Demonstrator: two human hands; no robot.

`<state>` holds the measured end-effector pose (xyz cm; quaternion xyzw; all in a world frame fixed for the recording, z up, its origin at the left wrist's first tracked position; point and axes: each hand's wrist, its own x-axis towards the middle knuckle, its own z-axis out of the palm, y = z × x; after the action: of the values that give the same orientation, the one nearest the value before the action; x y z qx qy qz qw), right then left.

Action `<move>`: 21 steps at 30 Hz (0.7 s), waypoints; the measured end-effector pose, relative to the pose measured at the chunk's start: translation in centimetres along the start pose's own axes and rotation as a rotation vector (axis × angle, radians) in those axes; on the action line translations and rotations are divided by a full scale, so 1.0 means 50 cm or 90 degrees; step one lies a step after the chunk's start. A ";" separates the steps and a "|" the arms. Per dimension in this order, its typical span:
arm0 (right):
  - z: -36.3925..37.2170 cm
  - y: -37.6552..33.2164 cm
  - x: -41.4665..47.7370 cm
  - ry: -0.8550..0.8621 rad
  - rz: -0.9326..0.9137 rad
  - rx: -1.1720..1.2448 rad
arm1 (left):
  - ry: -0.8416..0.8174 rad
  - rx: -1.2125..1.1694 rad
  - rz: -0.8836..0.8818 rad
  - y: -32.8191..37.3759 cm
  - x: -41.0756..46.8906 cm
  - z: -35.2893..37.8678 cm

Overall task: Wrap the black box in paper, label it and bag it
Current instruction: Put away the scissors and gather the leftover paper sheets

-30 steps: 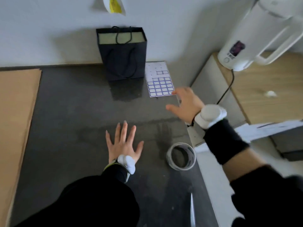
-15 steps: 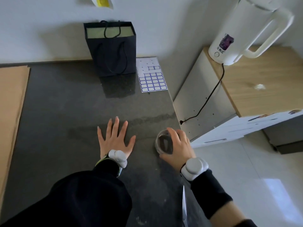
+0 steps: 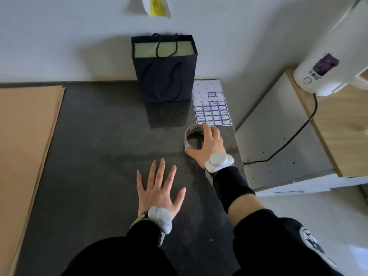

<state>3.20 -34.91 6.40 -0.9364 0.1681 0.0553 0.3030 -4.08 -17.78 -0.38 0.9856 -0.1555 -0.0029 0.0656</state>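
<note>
With the black box nowhere in view, a right hand grips a tape roll near the worktop's right edge, just beside the label sheet, likely staging supplies near the bag, while the left hand lies flat, fingers spread.

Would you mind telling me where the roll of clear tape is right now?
In the head view, the tape roll is right of centre on the dark counter, gripped by the right hand, just in front of the label sheet.
</note>
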 end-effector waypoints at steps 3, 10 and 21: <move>0.010 0.006 0.004 0.028 -0.004 0.036 | -0.001 0.001 0.003 -0.002 -0.001 0.003; -0.010 0.003 0.017 0.001 -0.032 0.004 | -0.001 0.002 -0.006 0.000 -0.003 -0.001; -0.056 0.043 -0.146 0.018 0.027 0.012 | -0.033 0.002 -0.034 0.007 -0.003 -0.018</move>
<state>-4.40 -36.12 9.00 -0.9304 0.1925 0.0467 0.3083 -4.32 -17.96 0.54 0.9892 -0.1305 -0.0301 0.0600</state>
